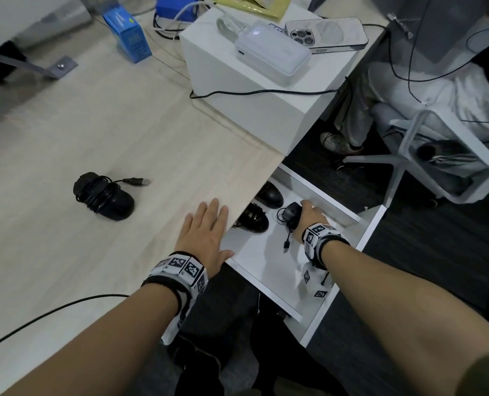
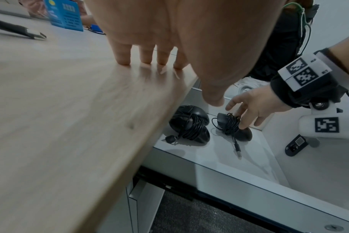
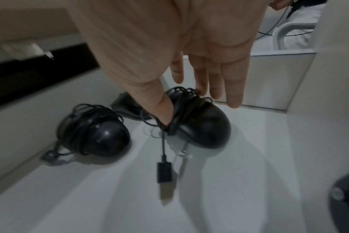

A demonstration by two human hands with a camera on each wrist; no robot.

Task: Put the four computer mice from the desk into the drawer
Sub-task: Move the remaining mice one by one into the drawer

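Left hand flat on desk, right hand pinching mouse

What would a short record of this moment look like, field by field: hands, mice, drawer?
left hand: flat on the desk edge, holding nothing
right hand: in the open drawer, thumb and a finger on a cable-wrapped mouse, other fingers straight
mice in drawer: three, counting that one
mouse on desk: one, cable wrapped
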